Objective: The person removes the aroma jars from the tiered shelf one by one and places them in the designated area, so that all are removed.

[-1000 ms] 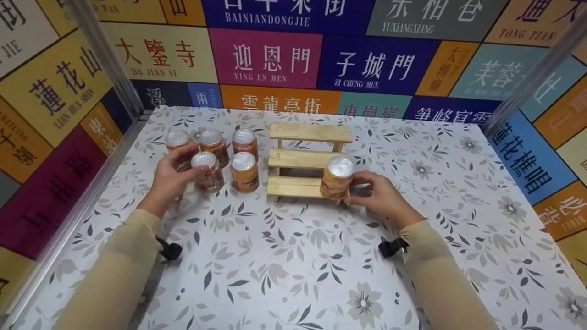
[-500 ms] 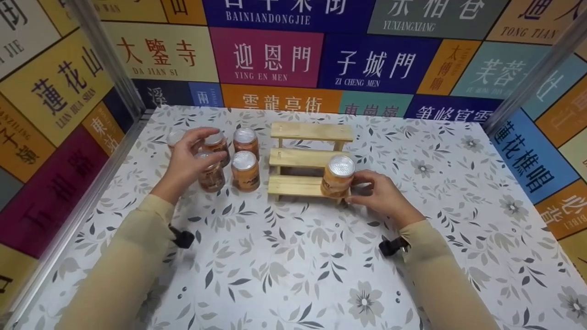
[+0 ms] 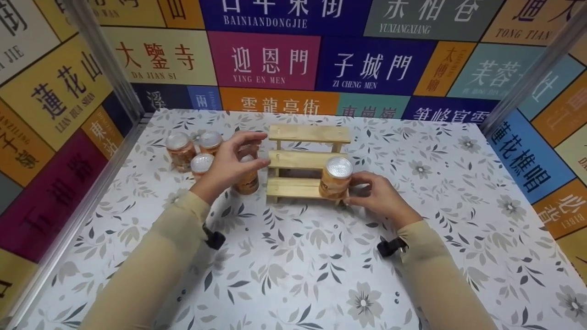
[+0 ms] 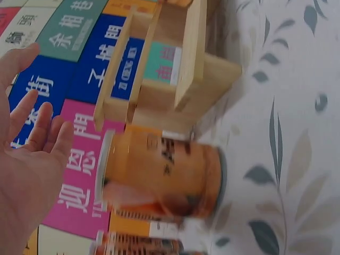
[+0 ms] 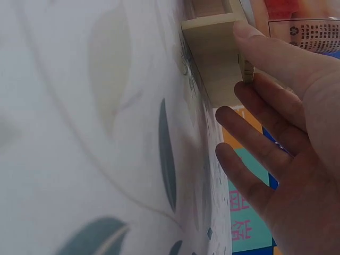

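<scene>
My left hand (image 3: 234,160) is over the front right can (image 3: 247,183) of a group, fingers spread and pointing toward a three-step wooden stand (image 3: 300,160). In the left wrist view the palm (image 4: 32,175) and loose fingers stand apart from that orange-labelled can (image 4: 164,172). Another orange can (image 3: 335,181) with a silver lid stands upright on the right end of the lowest step. My right hand (image 3: 383,197) is at that end. In the right wrist view its thumb (image 5: 276,50) and index finger pinch the end of the step, below the can (image 5: 303,29); the other fingers are loosely extended.
More silver-lidded cans stand left of the stand, among them a back left can (image 3: 179,153), a back middle can (image 3: 211,141) and a front left can (image 3: 202,162). The tabletop (image 3: 293,275) has a leaf-patterned cover. Printed panels (image 3: 266,59) enclose the back and sides.
My left hand has moved right, from the left cans across the group to the front right can near the stand. My right hand and the can on the lowest step have stayed put.
</scene>
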`<state>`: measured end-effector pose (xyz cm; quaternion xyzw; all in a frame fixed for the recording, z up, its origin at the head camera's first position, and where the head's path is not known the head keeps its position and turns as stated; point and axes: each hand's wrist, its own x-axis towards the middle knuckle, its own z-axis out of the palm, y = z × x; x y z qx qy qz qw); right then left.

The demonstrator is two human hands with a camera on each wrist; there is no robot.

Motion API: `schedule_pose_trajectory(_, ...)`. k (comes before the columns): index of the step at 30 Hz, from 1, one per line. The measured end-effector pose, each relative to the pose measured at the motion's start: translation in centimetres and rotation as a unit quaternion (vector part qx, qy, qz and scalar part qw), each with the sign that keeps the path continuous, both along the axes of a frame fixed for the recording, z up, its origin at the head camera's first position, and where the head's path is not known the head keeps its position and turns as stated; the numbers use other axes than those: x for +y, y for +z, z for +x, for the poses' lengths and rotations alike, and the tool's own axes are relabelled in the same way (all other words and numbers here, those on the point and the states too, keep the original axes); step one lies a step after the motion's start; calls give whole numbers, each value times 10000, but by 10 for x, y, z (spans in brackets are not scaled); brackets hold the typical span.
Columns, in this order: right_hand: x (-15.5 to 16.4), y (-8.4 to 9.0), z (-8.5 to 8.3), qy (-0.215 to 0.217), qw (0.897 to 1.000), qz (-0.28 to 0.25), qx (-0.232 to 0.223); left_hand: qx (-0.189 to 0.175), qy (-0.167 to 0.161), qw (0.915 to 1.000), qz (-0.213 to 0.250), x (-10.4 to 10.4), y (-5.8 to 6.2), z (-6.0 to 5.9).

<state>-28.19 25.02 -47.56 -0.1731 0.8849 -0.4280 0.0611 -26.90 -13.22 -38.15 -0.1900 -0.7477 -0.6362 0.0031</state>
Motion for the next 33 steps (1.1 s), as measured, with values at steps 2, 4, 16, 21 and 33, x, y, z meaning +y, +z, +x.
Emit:
schedule_pose_trajectory(2, -1, -1, 0, -8, 10000, -48, -3, 55, -128, 9999, 34, 10, 0, 0)
schedule_pose_trajectory(4, -1, -1, 0, -4, 9999, -104, 0, 86, -273, 9995, 98, 19, -1, 0)
schedule_pose_trajectory(16, 0, -3, -1, 18, 9997, -76, 222, -256, -908, 9944, 470, 70, -21, -4)
schedule_pose_trajectory(21, 1, -3, -1, 16, 9998, 31, 185, -292, -1139, 9919, 488, 87, -26, -4)
schedule_pose_trajectory(33, 0, -1, 0, -14, 10000, -1, 81, -339, -1210, 9915, 331, 120, -47, -17)
